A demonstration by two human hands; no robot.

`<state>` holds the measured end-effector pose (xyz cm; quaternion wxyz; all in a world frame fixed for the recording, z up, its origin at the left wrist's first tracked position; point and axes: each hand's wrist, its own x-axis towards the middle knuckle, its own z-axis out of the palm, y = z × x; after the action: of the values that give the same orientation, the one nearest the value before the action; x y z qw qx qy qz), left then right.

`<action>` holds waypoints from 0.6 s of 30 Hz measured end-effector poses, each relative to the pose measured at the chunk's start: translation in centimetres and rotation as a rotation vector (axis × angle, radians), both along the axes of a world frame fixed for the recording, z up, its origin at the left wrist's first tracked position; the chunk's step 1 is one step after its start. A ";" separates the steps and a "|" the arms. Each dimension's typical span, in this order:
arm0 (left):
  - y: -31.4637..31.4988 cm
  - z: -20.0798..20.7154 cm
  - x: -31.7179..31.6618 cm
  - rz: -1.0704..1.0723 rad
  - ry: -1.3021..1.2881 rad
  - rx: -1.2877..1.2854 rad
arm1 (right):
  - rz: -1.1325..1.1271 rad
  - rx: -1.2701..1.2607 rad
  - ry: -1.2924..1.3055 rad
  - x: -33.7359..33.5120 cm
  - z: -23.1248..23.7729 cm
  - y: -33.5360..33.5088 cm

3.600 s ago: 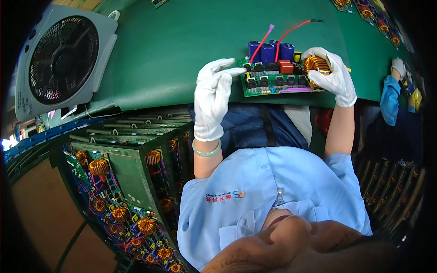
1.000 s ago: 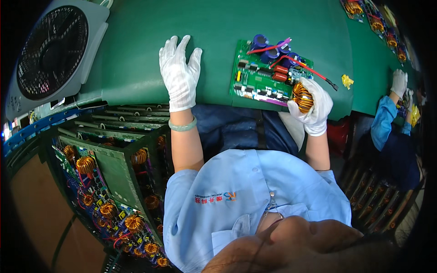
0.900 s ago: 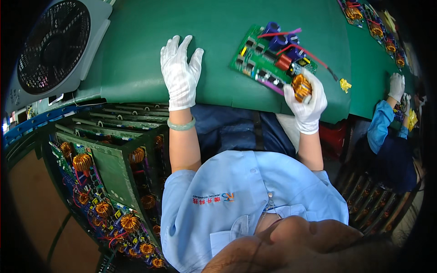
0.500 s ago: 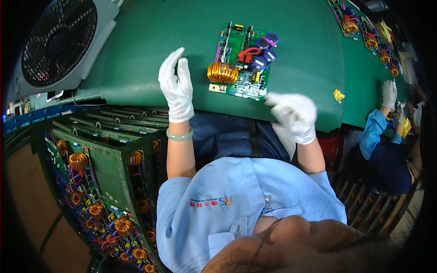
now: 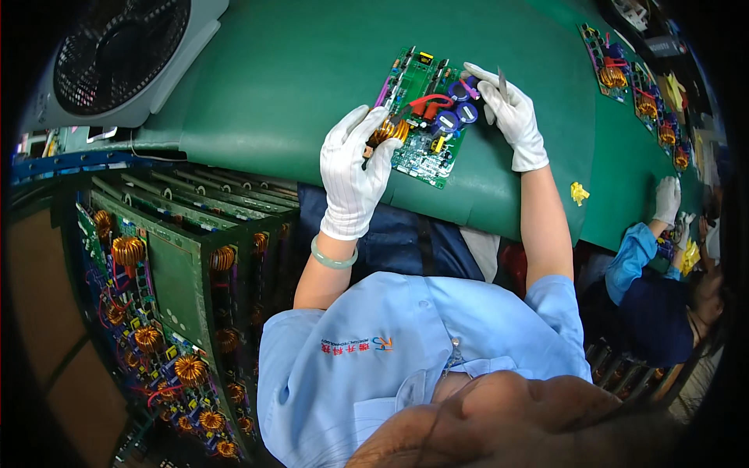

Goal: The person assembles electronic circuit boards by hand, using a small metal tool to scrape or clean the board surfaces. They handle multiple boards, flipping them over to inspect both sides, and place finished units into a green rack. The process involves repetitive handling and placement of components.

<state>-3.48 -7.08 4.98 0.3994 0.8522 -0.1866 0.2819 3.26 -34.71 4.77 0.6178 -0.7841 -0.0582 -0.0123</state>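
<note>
A green circuit board [image 5: 425, 161] lies on the green-covered table, set with purple capacitors [image 5: 446, 122], red parts with a red wire, and a copper coil [image 5: 394, 131]. My left hand [image 5: 351, 175], in a white glove, grips the board's left near corner, its fingers and thumb around the coil. My right hand [image 5: 511, 121], also gloved, is at the board's right edge beside the capacitors. From between its fingers sticks a thin, pointed grey metal tool [image 5: 502, 84]; its exact kind is unclear. The right fingertips reach the capacitors, but whether they touch is hidden.
A fan [image 5: 117, 58] stands at the far left. Racked boards with copper coils [image 5: 148, 339] fill a metal rack [image 5: 181, 273] at my left. A crumpled yellow piece [image 5: 579, 193] lies on the table at right. Beyond it are more boards [image 5: 612, 74] and a gloved co-worker [image 5: 644, 249].
My left hand has moved right onto the board's coil corner. My right hand has gone up and forward to the capacitors, and the metal tool now shows in it. The board is turned slightly.
</note>
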 end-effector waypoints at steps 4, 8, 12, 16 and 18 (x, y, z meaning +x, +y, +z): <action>-0.1 -0.1 0.5 -0.129 0.069 -0.125 | 0.019 0.027 0.088 -0.2 0.9 -1.9; 0.9 0.3 1.3 -0.248 0.176 -0.084 | 0.160 0.081 0.125 -0.7 0.9 -3.8; 0.6 0.0 1.2 -0.281 0.279 -0.199 | 0.284 0.129 0.244 -0.5 1.2 -4.6; 0.6 0.0 1.1 -0.275 0.285 -0.196 | 0.291 0.138 0.265 -0.7 1.7 -4.7; 0.5 0.3 1.1 -0.271 0.300 -0.189 | 0.287 0.141 0.239 -0.8 1.5 -4.7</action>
<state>-2.41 -6.58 5.31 0.5351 0.8104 -0.2105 0.1122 2.49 -39.43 6.27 0.6689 -0.7186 -0.0945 0.1652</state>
